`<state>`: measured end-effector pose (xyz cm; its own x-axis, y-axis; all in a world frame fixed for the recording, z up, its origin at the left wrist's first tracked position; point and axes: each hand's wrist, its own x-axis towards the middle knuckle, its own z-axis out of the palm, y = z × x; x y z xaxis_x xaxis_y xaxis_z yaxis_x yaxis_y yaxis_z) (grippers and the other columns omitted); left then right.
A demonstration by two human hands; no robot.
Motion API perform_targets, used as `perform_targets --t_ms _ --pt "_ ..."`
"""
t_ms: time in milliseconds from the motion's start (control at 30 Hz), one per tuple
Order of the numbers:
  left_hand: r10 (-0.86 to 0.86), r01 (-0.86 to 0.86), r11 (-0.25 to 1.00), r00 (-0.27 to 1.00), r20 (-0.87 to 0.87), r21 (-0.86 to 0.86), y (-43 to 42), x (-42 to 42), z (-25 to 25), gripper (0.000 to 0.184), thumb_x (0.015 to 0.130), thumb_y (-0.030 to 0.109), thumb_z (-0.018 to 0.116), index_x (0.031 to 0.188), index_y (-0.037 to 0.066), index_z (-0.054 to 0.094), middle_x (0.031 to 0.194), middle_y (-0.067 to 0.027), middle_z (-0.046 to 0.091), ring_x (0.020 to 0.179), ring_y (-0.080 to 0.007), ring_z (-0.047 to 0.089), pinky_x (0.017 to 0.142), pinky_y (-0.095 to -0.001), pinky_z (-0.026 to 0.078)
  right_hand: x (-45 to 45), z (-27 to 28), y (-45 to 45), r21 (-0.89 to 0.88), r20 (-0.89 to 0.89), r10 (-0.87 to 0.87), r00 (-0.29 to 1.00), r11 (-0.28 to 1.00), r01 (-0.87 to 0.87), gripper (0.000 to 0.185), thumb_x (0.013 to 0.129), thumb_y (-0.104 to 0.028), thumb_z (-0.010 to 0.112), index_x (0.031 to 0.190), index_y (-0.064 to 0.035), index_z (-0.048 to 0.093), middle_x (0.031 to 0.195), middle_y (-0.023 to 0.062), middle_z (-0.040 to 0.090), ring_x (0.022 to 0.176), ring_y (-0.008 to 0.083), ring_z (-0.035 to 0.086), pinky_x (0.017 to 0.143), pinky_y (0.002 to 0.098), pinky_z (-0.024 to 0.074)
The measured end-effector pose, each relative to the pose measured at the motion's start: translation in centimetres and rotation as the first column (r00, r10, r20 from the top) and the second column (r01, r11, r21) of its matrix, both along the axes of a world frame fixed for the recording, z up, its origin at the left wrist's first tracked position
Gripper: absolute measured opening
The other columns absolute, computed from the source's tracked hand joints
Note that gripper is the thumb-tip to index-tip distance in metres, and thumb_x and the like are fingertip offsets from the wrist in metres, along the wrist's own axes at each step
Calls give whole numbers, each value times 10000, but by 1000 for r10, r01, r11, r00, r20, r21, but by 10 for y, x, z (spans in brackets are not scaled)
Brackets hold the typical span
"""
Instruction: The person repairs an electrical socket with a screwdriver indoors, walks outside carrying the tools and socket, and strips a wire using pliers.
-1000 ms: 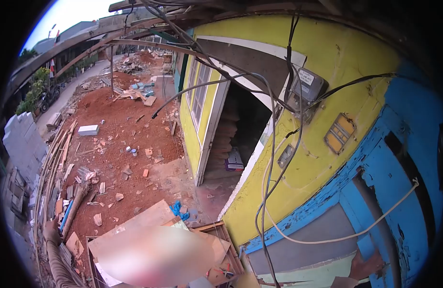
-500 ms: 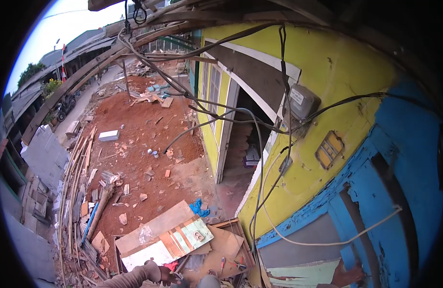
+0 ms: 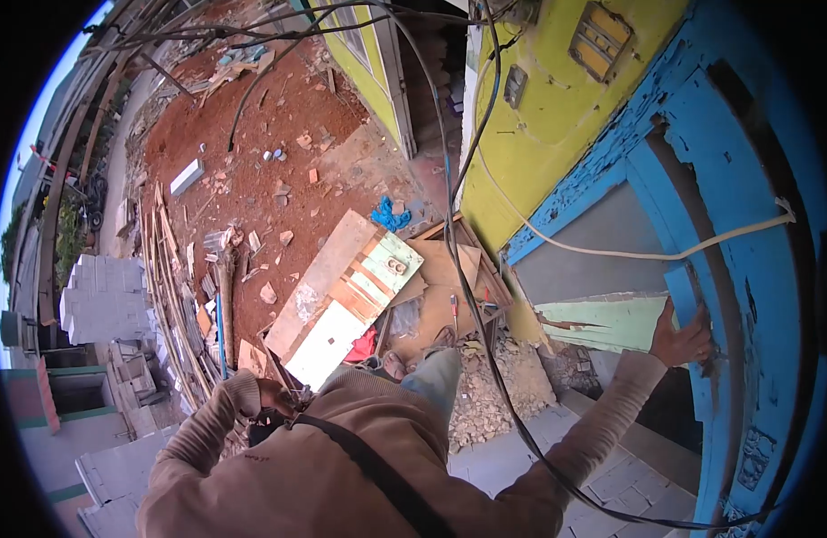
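My right hand (image 3: 681, 341) reaches out to the blue wooden frame (image 3: 685, 289) at the right, its fingers wrapped round the frame's edge. Beside that hand, a pale green panel (image 3: 602, 321) with a splintered crack runs below a grey pane (image 3: 593, 235). My left hand (image 3: 275, 396) is held close to my body with curled fingers, near a dark strap (image 3: 373, 466). Something small and metallic seems to be at its fingers, too unclear to name. Past my feet, a white, green and brown board (image 3: 342, 309) lies at a slant, with a screwdriver (image 3: 454, 309) to its right.
A black cable (image 3: 485, 336) hangs across the view in front of me. A pale cable (image 3: 647, 255) crosses the frame. Broken rubble (image 3: 494, 394) lies below, and bamboo poles (image 3: 167, 296) line the left side. A blue cloth (image 3: 390, 214) rests on red soil (image 3: 243, 193).
My view has tilted down, bringing my torso and both arms into sight. The right hand remains at the blue frame, and the left stays near my body.
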<state>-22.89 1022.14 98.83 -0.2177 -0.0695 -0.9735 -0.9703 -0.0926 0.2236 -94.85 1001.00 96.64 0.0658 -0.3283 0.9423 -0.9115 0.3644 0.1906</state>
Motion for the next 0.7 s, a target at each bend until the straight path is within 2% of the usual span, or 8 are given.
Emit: perform_targets --t_ms 100,233,300,400,433,500,700 --pt "66 -67 997 997 30 30 16 6 29 733 845 649 623 1193 5 666 1043 -234 703 982 -327 652 884 -419 483 -4 -5 0 24 36 -18 999 1000 17 631 694 -624 803 1158 -215 678 1080 12 652 955 290 604 835 489 432" --pt "172 -173 984 984 43 33 39 8 43 721 847 640 629 1192 8 667 1042 -224 704 976 -318 653 881 -415 485 -4 -4 1 39 23 -39 999 999 38 626 695 -628 801 1149 -214 680 1062 9 655 936 287 609 829 490 440" --pt "226 -227 974 973 43 24 51 11 45 715 848 635 632 1192 9 667 1042 -220 705 974 -313 653 880 -412 485 -3 -5 -2 5 10 -45 999 999 45 574 711 -617 807 1106 -214 703 1053 -36 639 914 220 578 837 408 414" --pt "337 -336 941 941 38 -27 68 11 44 706 850 627 636 1191 11 668 1041 -212 706 970 -307 654 878 -409 486 4 5 1 10 -4 -44 999 999 44 555 752 -617 776 1121 -209 709 1052 -46 660 875 208 586 802 396 418" --pt "371 -369 928 928 30 -45 71 10 41 703 850 625 637 1191 11 668 1041 -210 706 968 -304 654 878 -408 486 4 3 3 51 18 -105 994 993 104 554 759 -615 773 1124 -202 711 1061 -46 667 867 203 595 796 390 419" --pt "420 -419 906 907 9 -68 71 4 35 696 851 620 640 1190 13 668 1041 -205 706 965 -300 654 876 -405 487 10 8 3 15 28 -40 999 999 40 543 770 -591 777 1135 -193 713 1081 -41 669 872 206 596 814 383 422" --pt "508 -509 857 861 -38 -81 64 -14 24 678 854 606 649 1189 16 669 1040 -191 708 957 -286 655 873 -398 489 2 0 3 22 27 -41 999 999 40 551 795 -585 758 1175 -190 697 1093 -30 664 884 224 599 827 399 430"
